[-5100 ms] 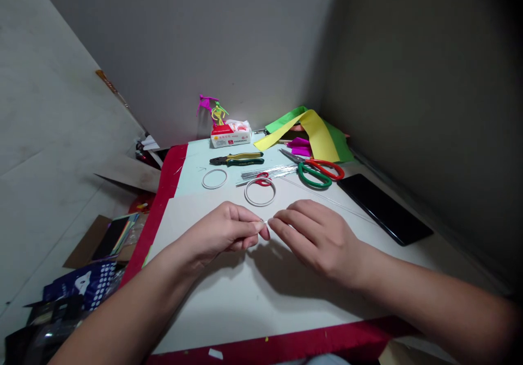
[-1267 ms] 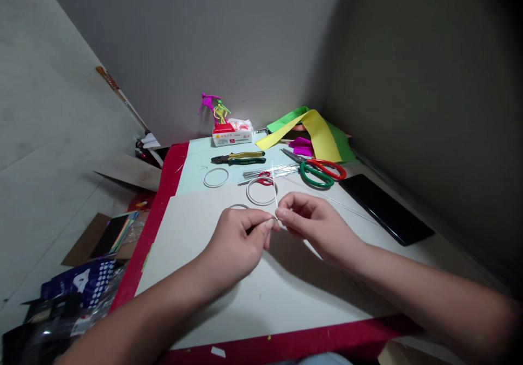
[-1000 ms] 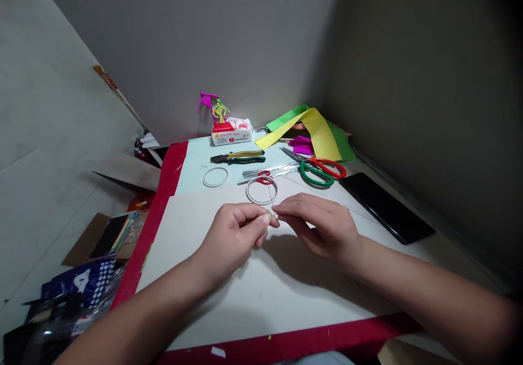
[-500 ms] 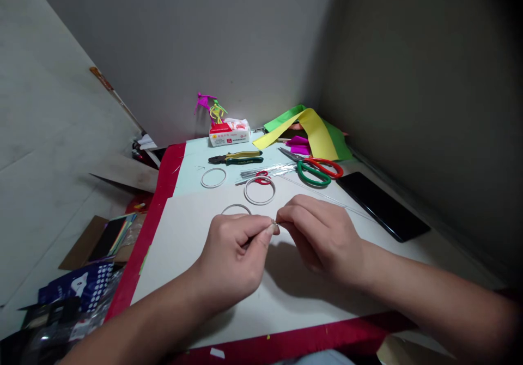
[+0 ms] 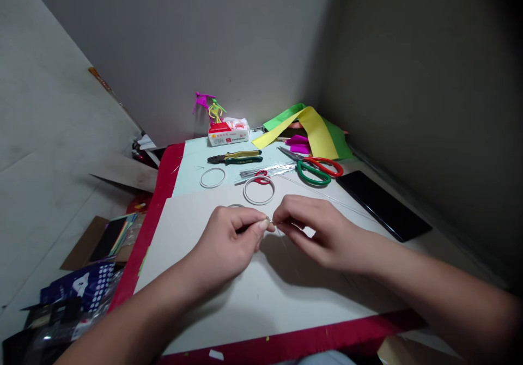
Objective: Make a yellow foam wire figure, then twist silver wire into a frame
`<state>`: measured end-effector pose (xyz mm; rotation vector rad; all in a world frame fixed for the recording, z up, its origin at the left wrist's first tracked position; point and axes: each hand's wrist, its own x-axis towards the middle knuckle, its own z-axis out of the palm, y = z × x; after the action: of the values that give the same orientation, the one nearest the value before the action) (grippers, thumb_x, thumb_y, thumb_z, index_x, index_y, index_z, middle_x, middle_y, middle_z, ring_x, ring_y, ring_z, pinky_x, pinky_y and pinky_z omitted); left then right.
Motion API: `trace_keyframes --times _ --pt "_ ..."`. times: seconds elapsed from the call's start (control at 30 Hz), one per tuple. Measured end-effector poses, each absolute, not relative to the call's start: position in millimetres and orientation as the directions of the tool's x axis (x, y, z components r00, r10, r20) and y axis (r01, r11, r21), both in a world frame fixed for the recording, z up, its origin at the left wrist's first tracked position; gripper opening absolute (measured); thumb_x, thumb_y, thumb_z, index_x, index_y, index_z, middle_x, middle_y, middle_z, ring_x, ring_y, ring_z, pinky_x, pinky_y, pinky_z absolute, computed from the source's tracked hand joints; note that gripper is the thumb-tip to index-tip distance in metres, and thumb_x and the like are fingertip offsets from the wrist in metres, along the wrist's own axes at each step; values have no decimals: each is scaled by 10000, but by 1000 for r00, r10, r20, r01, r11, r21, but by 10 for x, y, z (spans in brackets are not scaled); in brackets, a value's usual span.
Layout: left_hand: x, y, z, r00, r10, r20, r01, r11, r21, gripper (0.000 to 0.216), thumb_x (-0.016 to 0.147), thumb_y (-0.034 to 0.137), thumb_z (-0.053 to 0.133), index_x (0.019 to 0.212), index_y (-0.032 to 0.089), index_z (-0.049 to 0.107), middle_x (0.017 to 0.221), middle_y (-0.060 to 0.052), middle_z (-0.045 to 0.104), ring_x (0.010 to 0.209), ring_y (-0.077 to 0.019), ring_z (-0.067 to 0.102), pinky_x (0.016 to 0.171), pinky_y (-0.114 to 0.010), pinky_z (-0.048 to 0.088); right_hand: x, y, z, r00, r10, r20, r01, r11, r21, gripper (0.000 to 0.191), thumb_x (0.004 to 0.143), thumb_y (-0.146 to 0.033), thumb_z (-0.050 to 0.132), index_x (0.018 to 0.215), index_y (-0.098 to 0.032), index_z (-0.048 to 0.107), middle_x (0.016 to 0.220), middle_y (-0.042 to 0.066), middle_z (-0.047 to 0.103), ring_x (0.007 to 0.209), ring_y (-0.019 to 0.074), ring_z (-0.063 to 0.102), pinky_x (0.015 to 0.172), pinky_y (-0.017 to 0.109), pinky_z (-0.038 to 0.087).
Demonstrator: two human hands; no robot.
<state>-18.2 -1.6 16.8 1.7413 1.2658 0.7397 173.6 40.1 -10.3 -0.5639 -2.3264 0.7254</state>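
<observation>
My left hand [image 5: 231, 242] is closed in a pinch, thumb against forefinger, at the middle of the board. Right beside it, my right hand [image 5: 314, 231] pinches too, its fingertips almost touching the left ones. Between the fingertips shows a bit of thin wire [image 5: 272, 221], and a fine strand hangs below the right fingers. Behind the hands lie two thin pale rings, one ring [image 5: 259, 204] nearer and one ring [image 5: 212, 187] farther left. The edge of a third ring [image 5: 236, 206] peeks out behind my left hand, which hides most of it.
Pliers [image 5: 235, 158], a bundle of straight wires [image 5: 278, 169] and red-and-green-handled scissors [image 5: 314, 171] lie beyond the rings. A black phone [image 5: 382, 204] is at the right. Farther back are a tissue pack [image 5: 229, 134] with small figures and yellow paper [image 5: 316, 131].
Both hands have shifted slightly left. The right fingers have opened out into a looser pinch, and a hanging strand now shows beneath them. Less of the third ring is visible.
</observation>
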Motion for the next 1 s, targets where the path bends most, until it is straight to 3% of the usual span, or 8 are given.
trace_keyframes --times 0.17,0.37,0.57,0.7,0.77,0.87,0.93,1.0 --pt "-208 65 213 361 895 -263 331 140 933 196 804 256 531 683 132 623 498 40 443 490 -92 380 491 -227 304 1788 436 -260 -720 419 553 251 900 -356 145 846 -72 489 906 -173 574 767 39 581 651 133 504 571 235 380" --pt "-213 82 224 370 881 -294 287 192 938 183 766 251 556 684 123 657 467 44 421 463 -85 358 459 -216 288 1770 430 -288 -710 379 593 246 923 -296 98 917 -183 489 861 -177 569 743 36 571 634 125 507 561 227 370" --pt "-187 32 194 356 927 -119 400 -36 916 284 823 230 512 550 154 538 536 36 395 540 -98 349 502 -229 284 1724 412 -242 -649 477 593 177 853 -491 159 910 -219 528 757 -178 513 673 5 522 588 104 447 547 220 357" --pt "-171 -28 119 356 934 29 497 -216 840 304 850 216 484 559 159 550 540 32 380 537 -106 334 505 -248 270 1699 390 -181 -615 587 527 157 746 -647 223 897 -219 548 685 -168 504 620 -23 471 566 86 418 544 214 340" --pt "-163 -52 81 347 929 128 546 -311 778 292 847 198 491 573 162 584 531 26 411 527 -108 351 516 -255 279 1688 389 -171 -600 667 443 143 634 -760 269 898 -240 542 645 -161 495 591 -34 437 554 81 392 532 213 322" --pt "-152 -67 45 343 916 208 585 -382 716 270 843 184 499 603 171 623 537 13 475 525 -114 390 531 -259 300 1665 395 -191 -609 758 233 50 330 -943 325 894 -328 549 626 -154 492 570 -43 407 546 79 357 508 212 301" --pt "-148 -60 39 331 922 203 584 -369 723 268 847 188 496 617 171 634 573 -3 528 548 -121 422 545 -258 319 1642 395 -217 -635 765 104 -26 114 -993 345 877 -387 567 635 -154 489 568 -47 407 530 75 335 485 208 286" --pt "-148 -44 47 303 938 166 556 -316 769 277 856 204 491 623 164 633 602 -10 549 576 -126 439 559 -256 334 1621 392 -242 -606 793 59 -53 33 -998 343 862 -398 588 643 -157 481 574 -49 414 519 70 336 474 204 289"
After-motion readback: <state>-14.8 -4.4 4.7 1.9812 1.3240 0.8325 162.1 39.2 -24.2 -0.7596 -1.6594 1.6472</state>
